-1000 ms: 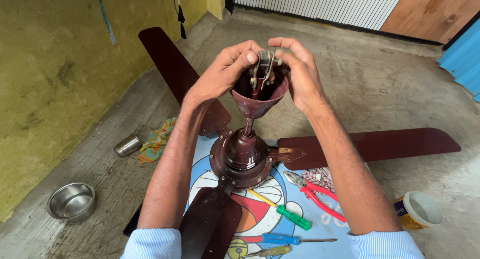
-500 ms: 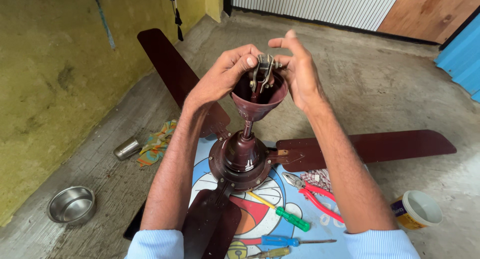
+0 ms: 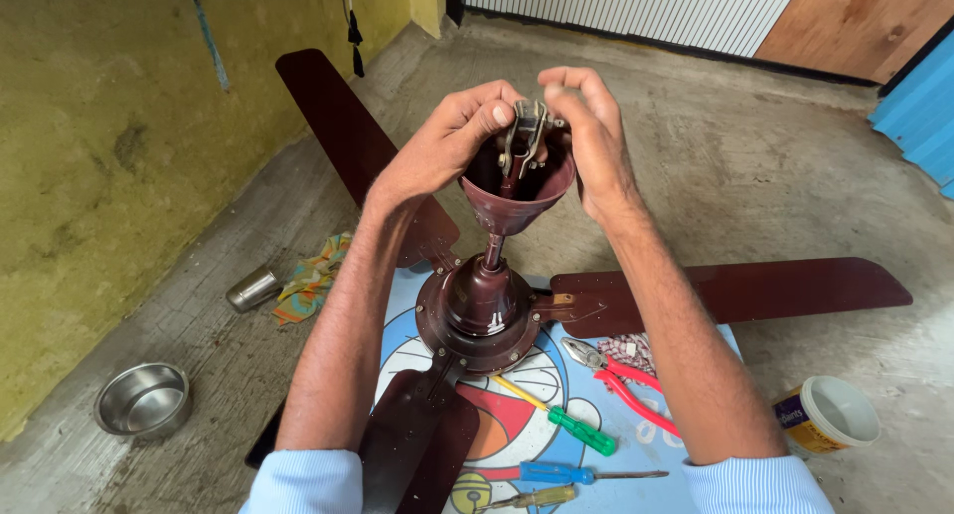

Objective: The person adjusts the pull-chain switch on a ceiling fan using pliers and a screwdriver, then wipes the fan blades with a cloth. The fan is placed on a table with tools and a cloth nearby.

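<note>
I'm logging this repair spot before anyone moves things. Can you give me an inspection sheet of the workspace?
Surface: concrete floor; cartoon mat under the fan.
Job's things: brown ceiling fan lying on the mat, metal bracket at its cup.
Clutter: green screwdriver, blue screwdriver, red pliers, steel bowl, plastic tub, rag.
Grips: left hand and right hand both pinch the bracket.
Cables: nothing seen.
Surroundings: yellow wall, shutter.
</note>
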